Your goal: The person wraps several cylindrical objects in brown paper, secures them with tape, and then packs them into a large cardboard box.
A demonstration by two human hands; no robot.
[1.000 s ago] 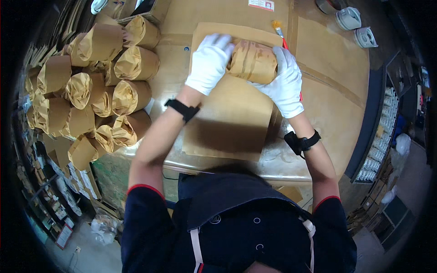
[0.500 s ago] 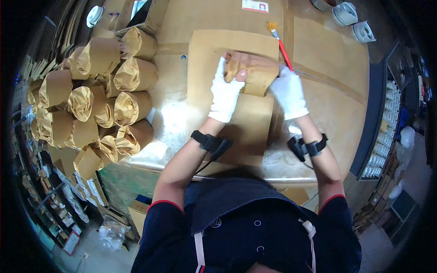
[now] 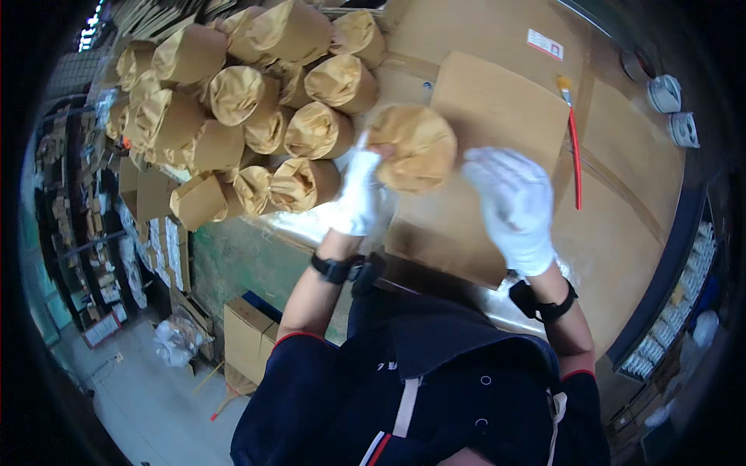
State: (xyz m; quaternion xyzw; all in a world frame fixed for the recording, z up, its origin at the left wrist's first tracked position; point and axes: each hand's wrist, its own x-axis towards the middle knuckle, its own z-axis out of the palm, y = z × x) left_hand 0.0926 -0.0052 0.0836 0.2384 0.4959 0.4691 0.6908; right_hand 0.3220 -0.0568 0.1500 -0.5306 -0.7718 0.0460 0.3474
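Note:
My left hand (image 3: 357,194), in a white glove with bare fingertips showing, grips a round package wrapped in brown paper (image 3: 413,149) by its left side. The package's crumpled, folded end faces up, and it is held above the table. Just to its right, my gloved right hand (image 3: 513,206) is apart from it, fingers stretched out and holding nothing. Beneath both hands lie flat brown paper sheets (image 3: 497,101). Several similar paper-wrapped packages (image 3: 318,132) are piled at the left end of the table, close to my left hand.
A red-handled brush (image 3: 576,155) lies right of the sheets. Grey-white cylindrical metal parts (image 3: 664,95) stand at the far right edge. A small printed card (image 3: 545,44) lies at the back. Beyond the right side is a rack of white parts (image 3: 672,311); a cardboard box (image 3: 247,330) stands on the floor.
The package has moved left toward the pile and turned, its folded end now facing up. My right hand has let go of it. The whole view has swung left.

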